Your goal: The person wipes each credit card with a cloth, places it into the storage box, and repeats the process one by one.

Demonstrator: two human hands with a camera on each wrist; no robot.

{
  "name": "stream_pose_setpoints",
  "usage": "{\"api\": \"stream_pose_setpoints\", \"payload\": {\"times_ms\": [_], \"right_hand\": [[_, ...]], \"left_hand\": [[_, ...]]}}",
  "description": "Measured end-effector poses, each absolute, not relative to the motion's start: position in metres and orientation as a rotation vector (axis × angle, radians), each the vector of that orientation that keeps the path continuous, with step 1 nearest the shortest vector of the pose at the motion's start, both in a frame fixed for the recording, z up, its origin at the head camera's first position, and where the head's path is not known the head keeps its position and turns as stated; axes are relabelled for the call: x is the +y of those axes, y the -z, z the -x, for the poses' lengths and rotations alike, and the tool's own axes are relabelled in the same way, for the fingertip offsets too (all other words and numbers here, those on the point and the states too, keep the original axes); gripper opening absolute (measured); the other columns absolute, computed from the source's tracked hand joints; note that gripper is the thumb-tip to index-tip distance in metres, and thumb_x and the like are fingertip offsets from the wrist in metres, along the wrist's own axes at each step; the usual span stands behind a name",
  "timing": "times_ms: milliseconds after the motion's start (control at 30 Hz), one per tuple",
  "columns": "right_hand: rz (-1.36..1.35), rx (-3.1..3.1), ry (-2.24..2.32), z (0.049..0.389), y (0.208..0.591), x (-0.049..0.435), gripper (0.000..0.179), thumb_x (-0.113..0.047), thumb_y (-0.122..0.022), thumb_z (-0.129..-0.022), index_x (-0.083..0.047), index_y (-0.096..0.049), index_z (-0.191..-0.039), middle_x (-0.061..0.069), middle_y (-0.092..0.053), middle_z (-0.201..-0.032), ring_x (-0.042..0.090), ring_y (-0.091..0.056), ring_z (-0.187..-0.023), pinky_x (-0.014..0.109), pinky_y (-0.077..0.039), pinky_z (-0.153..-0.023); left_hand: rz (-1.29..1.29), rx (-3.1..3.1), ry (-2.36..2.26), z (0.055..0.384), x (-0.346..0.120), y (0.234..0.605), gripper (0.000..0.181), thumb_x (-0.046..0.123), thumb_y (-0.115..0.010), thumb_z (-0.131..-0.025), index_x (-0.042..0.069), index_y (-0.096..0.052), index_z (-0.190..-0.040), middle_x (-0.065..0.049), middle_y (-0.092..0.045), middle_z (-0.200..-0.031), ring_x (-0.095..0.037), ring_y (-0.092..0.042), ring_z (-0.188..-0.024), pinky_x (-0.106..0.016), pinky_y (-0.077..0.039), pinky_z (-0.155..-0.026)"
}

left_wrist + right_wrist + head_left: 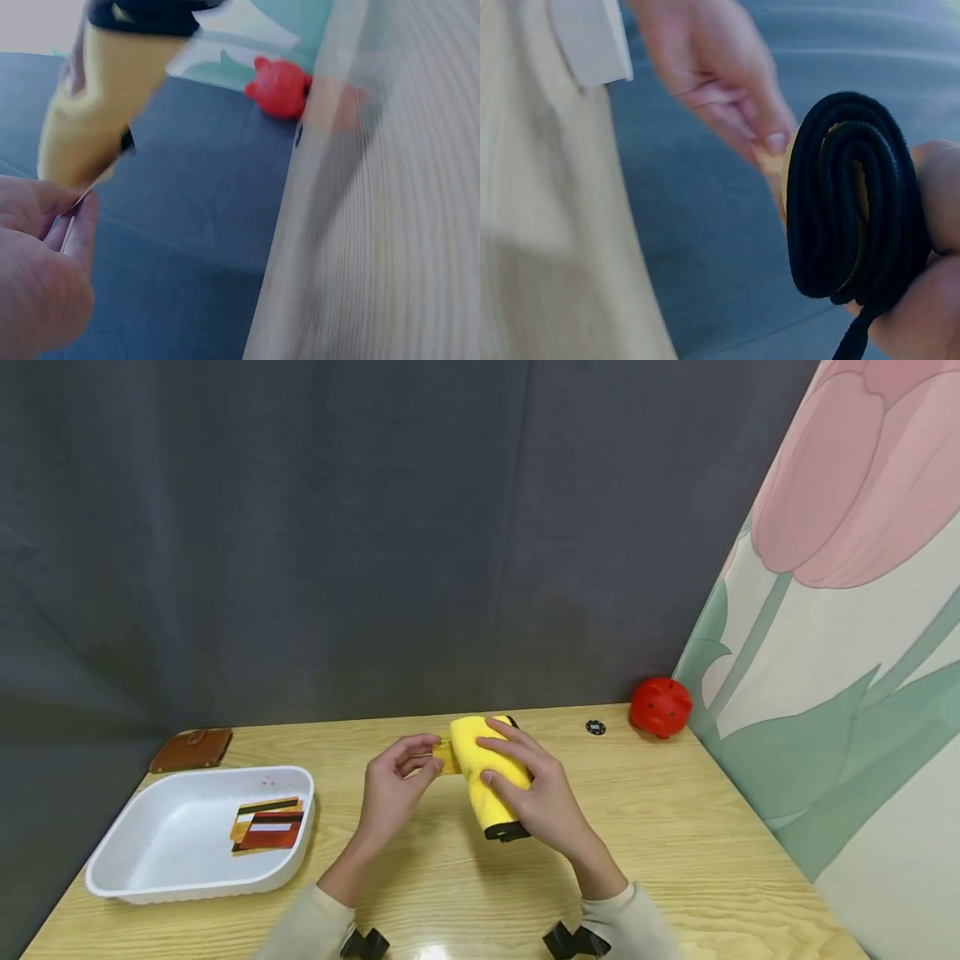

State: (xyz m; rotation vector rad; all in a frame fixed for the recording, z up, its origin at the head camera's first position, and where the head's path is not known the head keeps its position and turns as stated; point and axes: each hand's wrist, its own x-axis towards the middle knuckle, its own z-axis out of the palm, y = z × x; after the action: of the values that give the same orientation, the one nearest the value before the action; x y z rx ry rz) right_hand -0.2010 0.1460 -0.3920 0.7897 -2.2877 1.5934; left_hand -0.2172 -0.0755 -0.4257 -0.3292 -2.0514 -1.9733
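My left hand (397, 781) pinches a yellow card (447, 757) between thumb and fingers, above the table. A folded yellow cloth (487, 772) with black edging is held by my right hand (542, 785), its fingers and thumb curled round one side. The card overlaps the cloth's left face in the head view. From the right wrist view, the cloth's dark rolled end (847, 202) shows its layers, with the left hand's thumb right by its far side. In the left wrist view the card appears almost edge-on under the blurred cloth (112, 97).
At the left stands a white tray (180, 889) with several bank cards (272, 831) inside. A brown wallet (192, 750) lies behind it. Toward the back right are a black poker chip (596, 727) and a red piggy bank (661, 707). A dark curtain (337, 543) hangs behind the wooden table (675, 835).
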Motion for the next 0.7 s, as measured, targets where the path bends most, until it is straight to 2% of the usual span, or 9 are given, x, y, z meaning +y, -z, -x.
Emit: {"api": "stream_pose_setpoints", "payload": {"times_ms": [367, 467, 700], "right_hand": [[-0.727, -2.309, -1.451, 0.205, 0.402, 0.136, 0.041, -0.005, -0.077, -0.092, -0.018, -0.073, -0.13, 0.0, -0.054, -0.156, 0.029, -0.046, -0.148, 0.016, -0.05, -0.103], [-0.706, -2.314, -1.432, 0.206, 0.402, 0.137, 0.04, -0.005, -0.077, -0.092, -0.017, -0.073, -0.13, 0.002, -0.054, -0.156, 0.029, -0.047, -0.147, 0.017, -0.052, -0.1], [-0.666, -2.316, -1.419, 0.21, 0.403, 0.144, 0.04, -0.007, -0.077, -0.092, -0.017, -0.072, -0.131, 0.002, -0.054, -0.156, 0.03, -0.051, -0.144, 0.019, -0.056, -0.092]], "left_hand": [[0.292, -1.962, 2.021, 0.207, -0.062, 0.422, 0.023, -0.001, -0.072, -0.094, 0.0, -0.072, -0.118, -0.019, -0.072, -0.117, -0.013, -0.073, -0.096, -0.022, -0.062, -0.084], [0.286, -1.963, 2.023, 0.205, -0.061, 0.423, 0.022, -0.002, -0.072, -0.094, 0.0, -0.073, -0.116, -0.019, -0.072, -0.117, -0.017, -0.074, -0.097, -0.022, -0.062, -0.084], [0.313, -1.959, 2.018, 0.204, -0.061, 0.422, 0.023, -0.004, -0.07, -0.094, -0.001, -0.075, -0.116, -0.02, -0.072, -0.121, -0.017, -0.072, -0.102, -0.019, -0.061, -0.084]]}}
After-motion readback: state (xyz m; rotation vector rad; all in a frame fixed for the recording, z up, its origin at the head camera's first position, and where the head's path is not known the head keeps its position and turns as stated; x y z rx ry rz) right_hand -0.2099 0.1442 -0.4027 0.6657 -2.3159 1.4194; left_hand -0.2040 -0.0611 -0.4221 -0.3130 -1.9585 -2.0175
